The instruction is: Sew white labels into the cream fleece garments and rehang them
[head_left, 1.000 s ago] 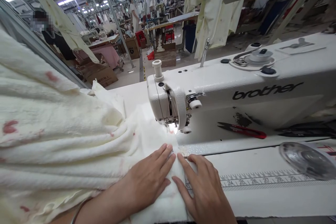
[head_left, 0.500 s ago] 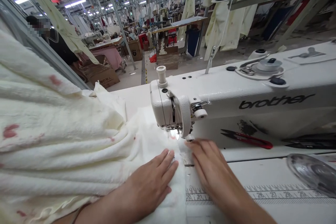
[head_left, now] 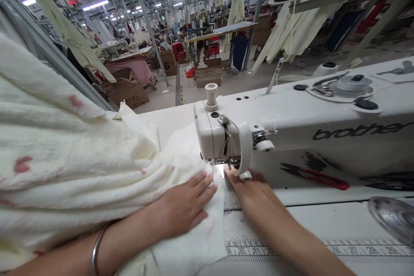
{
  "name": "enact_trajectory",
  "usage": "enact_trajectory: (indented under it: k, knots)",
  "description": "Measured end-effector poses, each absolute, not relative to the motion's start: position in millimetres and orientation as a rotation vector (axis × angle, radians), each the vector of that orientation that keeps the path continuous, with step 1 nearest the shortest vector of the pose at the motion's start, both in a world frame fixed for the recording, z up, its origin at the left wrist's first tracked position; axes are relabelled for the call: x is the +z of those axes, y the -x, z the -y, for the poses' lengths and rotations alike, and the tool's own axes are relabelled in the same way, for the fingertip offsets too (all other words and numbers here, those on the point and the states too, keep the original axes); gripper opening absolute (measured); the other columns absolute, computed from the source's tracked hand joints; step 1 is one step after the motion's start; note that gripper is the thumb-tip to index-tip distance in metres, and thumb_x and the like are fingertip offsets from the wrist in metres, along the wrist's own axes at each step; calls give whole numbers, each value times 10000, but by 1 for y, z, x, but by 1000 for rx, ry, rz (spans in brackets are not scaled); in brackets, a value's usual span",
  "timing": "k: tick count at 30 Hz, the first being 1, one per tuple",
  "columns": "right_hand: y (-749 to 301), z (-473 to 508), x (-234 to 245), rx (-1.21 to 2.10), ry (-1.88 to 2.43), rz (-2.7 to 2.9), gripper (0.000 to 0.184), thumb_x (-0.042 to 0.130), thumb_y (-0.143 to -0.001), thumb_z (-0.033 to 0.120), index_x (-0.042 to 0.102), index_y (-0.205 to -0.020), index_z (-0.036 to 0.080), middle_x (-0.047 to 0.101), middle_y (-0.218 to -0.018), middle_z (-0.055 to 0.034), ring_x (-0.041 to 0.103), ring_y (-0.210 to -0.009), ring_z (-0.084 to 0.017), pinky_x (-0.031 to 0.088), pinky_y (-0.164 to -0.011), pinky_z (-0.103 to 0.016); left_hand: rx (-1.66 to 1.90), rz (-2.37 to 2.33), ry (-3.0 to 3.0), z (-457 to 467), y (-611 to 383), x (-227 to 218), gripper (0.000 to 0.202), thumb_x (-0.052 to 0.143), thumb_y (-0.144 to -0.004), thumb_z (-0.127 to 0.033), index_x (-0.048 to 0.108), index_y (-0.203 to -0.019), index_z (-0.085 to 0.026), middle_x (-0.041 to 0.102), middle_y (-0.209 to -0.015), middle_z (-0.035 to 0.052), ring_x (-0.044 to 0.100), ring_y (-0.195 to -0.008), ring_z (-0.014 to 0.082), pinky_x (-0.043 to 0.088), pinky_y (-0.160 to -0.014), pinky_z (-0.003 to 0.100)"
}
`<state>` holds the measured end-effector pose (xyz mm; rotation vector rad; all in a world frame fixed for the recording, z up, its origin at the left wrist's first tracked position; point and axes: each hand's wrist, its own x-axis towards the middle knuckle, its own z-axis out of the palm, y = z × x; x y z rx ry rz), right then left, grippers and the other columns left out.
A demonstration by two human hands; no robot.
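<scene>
Cloth [head_left: 97, 155], crinkly cream, under flat L hand [head_left: 184, 205]

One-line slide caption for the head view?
Left hand flat on cream fabric; right hand at the needle end of a white sewing machine.

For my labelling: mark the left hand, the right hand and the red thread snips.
left hand [head_left: 184, 205], head view, back of the hand.
right hand [head_left: 254, 192], head view, back of the hand.
red thread snips [head_left: 323, 178], head view, middle of the red handle.
</scene>
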<state>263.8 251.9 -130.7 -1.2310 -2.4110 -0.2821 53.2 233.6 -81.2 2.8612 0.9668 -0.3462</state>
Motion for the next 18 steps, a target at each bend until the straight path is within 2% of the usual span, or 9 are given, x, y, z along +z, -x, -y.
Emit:
enact_trajectory:
  k: [3,6,10,18]
  knots:
    - [-257,-220,-146,-285,1223,2340,598,297,-737,-86,552,-1241,111,578,-1202,-95,499,-1137,-237,441,-904,-381,-344,-992,-2836,-234,-51,-84,556,342,-976,-339,305,-1431,-22,309,-1498,182,221,-1413,287,291,-1153,381]
    - [-250,-214,-153,-250,1290,2298,575,347,-736,-57,574,-1231,128,580,-1194,-107,505,-1122,-269,439,-894,-421,-332,-1030,-2809,-236,-50,-85,578,393,-958,-333,277,-1447,-47,282,-1514,167,206,-1419,278,300,-1149,383]
    - [-245,-221,-150,-270,1313,2289,563,360,-727,-75,608,-1192,123,595,-1154,-122,523,-1082,-269,441,-877,-414,-365,-1042,-2788,-240,-48,-82,589,448,-932,-302,294,-1440,-46,276,-1512,179,211,-1416,287,315,-1140,403]
    - [-243,-225,-149,-262,1321,2262,547,364,-742,-77,612,-1185,127,597,-1143,-110,515,-1077,-259,425,-877,-402,-317,-1027,-2799,-247,-44,-85,577,424,-940,-303,294,-1437,-41,281,-1501,204,220,-1410,296,340,-1123,436]
